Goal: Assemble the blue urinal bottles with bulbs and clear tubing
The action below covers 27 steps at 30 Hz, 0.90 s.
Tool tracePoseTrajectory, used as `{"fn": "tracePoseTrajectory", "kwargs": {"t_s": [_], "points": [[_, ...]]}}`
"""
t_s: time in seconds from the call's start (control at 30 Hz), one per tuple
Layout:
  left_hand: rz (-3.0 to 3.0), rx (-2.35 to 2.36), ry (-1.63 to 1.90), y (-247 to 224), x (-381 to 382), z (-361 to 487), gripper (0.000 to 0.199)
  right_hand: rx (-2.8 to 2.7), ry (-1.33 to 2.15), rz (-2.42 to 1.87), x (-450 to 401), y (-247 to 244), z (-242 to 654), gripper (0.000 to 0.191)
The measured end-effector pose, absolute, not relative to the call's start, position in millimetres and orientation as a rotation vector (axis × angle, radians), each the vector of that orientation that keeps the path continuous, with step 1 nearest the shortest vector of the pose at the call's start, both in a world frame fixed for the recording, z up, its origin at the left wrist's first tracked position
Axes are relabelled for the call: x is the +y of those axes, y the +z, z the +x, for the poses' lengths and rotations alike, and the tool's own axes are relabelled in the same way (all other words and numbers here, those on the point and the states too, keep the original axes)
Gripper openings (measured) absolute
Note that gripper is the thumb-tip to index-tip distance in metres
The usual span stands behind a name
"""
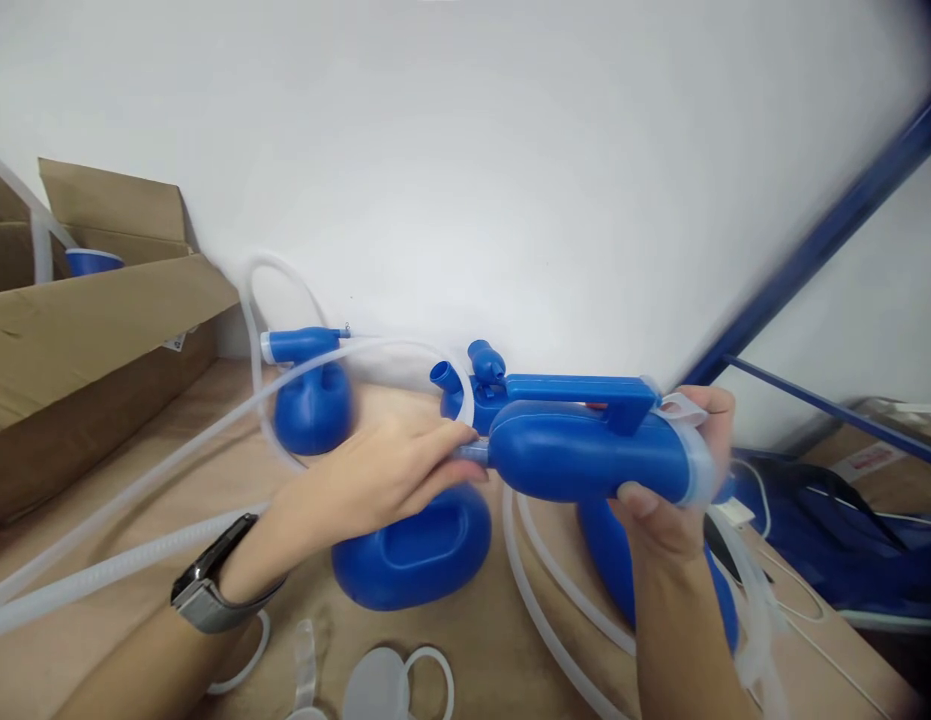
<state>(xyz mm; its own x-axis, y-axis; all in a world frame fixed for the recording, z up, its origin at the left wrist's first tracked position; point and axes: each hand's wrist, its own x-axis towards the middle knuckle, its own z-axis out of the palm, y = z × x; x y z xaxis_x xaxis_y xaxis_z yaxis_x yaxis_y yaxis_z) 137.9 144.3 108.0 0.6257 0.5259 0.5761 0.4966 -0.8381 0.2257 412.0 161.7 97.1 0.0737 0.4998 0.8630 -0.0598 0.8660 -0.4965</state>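
Observation:
In front of me my right hand (pixel 671 500) grips a blue hollow plastic funnel piece (pixel 577 455) by its wide end, which carries a translucent white cap (pixel 699 465). A long blue handle runs along its top side. My left hand (pixel 405 465) is closed on the clear hose (pixel 469 410) where it meets the narrow end of the funnel piece. The exact fit of the joint is partly hidden by the fingers. Below my left hand lies a blue bottle (pixel 412 560) with a moulded grip. Another blue bottle (pixel 611 545) is partly behind my right forearm.
At the left stands an open cardboard box (pixel 97 310) holding hoses and a blue part. A blue bottle (pixel 313 410) with a nozzle stands near the wall. White lids (pixel 376 685) lie at the table's front. A blue metal frame (pixel 825 240) rises at right.

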Motion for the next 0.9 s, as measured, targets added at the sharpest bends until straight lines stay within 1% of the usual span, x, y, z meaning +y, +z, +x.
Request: {"fn": "tracePoseTrajectory", "kwargs": {"t_s": [0.1,0.27,0.33,0.4,0.5,0.7,0.8,0.9], "points": [[2.876,0.838,1.120,102,146,141,0.039,-1.403,0.492,-0.398,160,96,413,0.059],[3.059,0.801,1.317,98,148,146,0.028,-1.275,0.632,-0.493,161,97,408,0.064],[3.108,0.825,1.396,99,149,147,0.026,-1.251,0.643,-0.498,163,96,409,0.065],[3.091,0.849,1.405,99,149,146,0.027,-1.278,0.616,-0.497,166,95,412,0.066],[2.959,0.875,1.294,98,145,145,0.028,-1.370,0.567,-0.461,168,92,418,0.065],[2.680,1.005,0.946,101,136,148,0.029,-1.545,0.483,-0.338,167,95,420,0.054],[2.590,1.003,0.805,105,137,149,0.031,-1.607,0.475,-0.296,164,98,422,0.055],[2.533,0.951,0.754,105,139,149,0.032,-1.648,0.465,-0.267,164,98,426,0.057]]}}
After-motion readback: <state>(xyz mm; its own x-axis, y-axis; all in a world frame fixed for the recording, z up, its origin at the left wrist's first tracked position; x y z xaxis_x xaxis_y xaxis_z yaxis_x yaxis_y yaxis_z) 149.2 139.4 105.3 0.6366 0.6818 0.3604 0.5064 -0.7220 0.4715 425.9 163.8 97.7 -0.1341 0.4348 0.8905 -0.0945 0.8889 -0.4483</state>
